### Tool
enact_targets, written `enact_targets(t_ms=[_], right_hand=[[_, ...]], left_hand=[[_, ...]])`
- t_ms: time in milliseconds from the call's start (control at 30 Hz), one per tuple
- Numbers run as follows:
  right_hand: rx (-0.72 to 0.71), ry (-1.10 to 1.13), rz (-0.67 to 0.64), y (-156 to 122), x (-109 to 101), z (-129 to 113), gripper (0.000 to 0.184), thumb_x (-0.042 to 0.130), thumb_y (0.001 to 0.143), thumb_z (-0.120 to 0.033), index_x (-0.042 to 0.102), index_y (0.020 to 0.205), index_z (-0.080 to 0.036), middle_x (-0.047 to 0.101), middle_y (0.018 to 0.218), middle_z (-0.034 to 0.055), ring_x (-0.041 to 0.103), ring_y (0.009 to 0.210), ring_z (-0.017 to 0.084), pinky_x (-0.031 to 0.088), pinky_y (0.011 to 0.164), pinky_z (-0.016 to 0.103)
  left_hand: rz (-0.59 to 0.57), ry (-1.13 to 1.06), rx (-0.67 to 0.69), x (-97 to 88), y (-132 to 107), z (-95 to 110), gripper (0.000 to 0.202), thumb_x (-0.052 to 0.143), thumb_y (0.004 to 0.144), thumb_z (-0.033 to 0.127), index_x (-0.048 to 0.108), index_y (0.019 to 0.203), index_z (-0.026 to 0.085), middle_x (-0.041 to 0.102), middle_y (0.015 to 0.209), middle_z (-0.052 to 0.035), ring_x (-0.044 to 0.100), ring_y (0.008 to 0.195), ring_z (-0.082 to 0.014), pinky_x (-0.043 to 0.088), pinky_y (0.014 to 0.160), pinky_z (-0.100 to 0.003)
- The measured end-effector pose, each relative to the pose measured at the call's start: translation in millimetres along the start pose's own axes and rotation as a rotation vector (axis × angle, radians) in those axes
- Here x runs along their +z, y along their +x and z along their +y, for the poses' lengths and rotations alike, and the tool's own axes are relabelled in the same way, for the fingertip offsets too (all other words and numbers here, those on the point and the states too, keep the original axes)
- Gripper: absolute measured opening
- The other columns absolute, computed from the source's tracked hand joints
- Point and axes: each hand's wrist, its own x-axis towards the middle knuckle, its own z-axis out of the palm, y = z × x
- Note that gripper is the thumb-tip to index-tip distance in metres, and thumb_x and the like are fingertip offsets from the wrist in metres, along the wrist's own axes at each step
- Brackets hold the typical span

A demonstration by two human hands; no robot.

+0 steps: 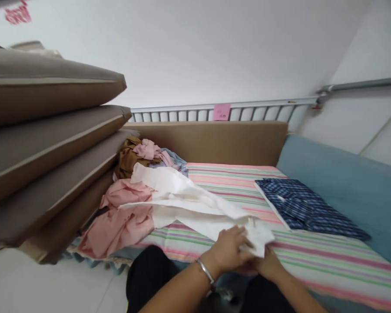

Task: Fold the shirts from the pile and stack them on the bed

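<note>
A pair of white trousers (195, 202) lies stretched across the striped bed cover, the legs reaching to the far left and the waist end close to me. My left hand (231, 250), with a silver bangle on the wrist, is closed on the waist end, fingers over the top. Against the lower edge of the same end, my right hand (269, 263) grips the cloth; its fingers are partly hidden and a little blurred. A salmon-pink garment (117, 226) lies crumpled beside and partly under the trouser legs.
A folded navy checked shirt (306, 204) lies at right beside a blue cushion (342, 182). Thick brown-grey cushions (52, 113) are stacked at left. Brown, pink and bluish clothes (150, 152) form a heap at the back, before a brown backboard (231, 141).
</note>
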Motion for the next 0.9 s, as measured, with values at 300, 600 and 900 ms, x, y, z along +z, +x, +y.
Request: enact_targets(t_ms=[300,600,900], right_hand=[[0.052,-0.088,-0.142,-13.3,-2.6,-1.8,0.051,0.051,0.079,-0.046,0.057,0.126,-0.028,0.053,0.133,0.0053,0.041,0.127,0.033,0.026,0.108,0.052],[0.267,0.387,-0.021,-8.0,-17.6,-3.8,0.053,0.059,0.069,-0.044,0.063,0.115,-0.018,0.059,0.124,0.0126,0.048,0.120,0.033,0.034,0.103,0.048],[0.938,1.068,0.075,-10.3,-36.5,-17.5,0.048,0.049,0.079,-0.054,0.059,0.107,-0.016,0.069,0.084,0.0091,0.064,0.064,0.019,0.051,0.058,0.030]], left_hand=[[0.356,0.356,-0.449,-70.4,-133.6,-111.7,0.032,0.046,0.083,0.028,0.061,0.110,0.021,0.061,0.120,-0.0083,0.054,0.115,-0.0217,0.040,0.103,-0.041],[0.290,0.831,-0.722,-109.7,-170.3,-163.8,0.041,0.044,0.085,0.032,0.054,0.123,0.023,0.045,0.139,-0.0116,0.043,0.125,-0.0313,0.044,0.092,-0.052],[0.399,0.784,-0.478,-113.4,-172.8,-186.0,0.029,0.040,0.081,0.030,0.067,0.086,0.019,0.065,0.104,-0.0116,0.056,0.105,-0.0267,0.043,0.096,-0.043]])
